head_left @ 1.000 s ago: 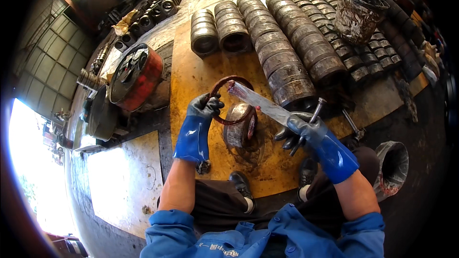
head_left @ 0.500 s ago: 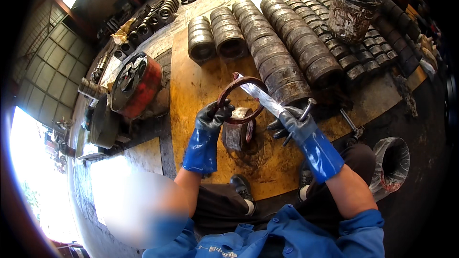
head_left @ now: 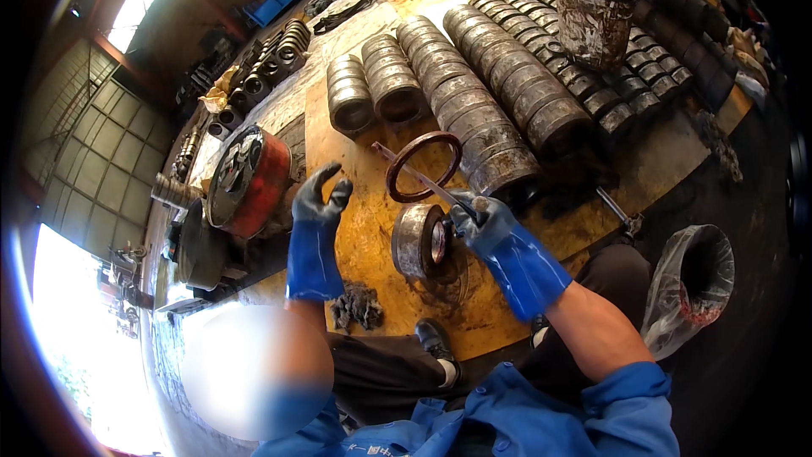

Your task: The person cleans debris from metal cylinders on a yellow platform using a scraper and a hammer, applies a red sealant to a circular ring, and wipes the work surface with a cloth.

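My right hand (head_left: 484, 222) is closed around a narrow flat stick (head_left: 420, 178) with reddish-brown smears on its far end. A dark reddish ring (head_left: 456, 156) hangs at this stick, which crosses its opening; whether the ring rests on it or is in mid-air, I cannot tell. My left hand (head_left: 323, 193) is apart from the ring, to its left, thumb and fingers spread and empty. Both hands wear blue gauntlet gloves with dark, stained palms. Below the ring, a short thick steel sleeve (head_left: 411, 241) lies on its side on the yellowish board, its bore smeared red.
Rows of steel sleeves (head_left: 461, 89) lie beyond, with a grimy bucket (head_left: 594, 25) on them. A red drum (head_left: 269, 176) stands left. A grey rag (head_left: 358, 305) lies near my feet. At right are a metal rod (head_left: 616, 206) and a plastic-lined bin (head_left: 668, 313).
My left hand has let go of the ring and drawn back left, opening. The stick has turned edge-on in my right hand, which has shifted left. The ring has tilted.
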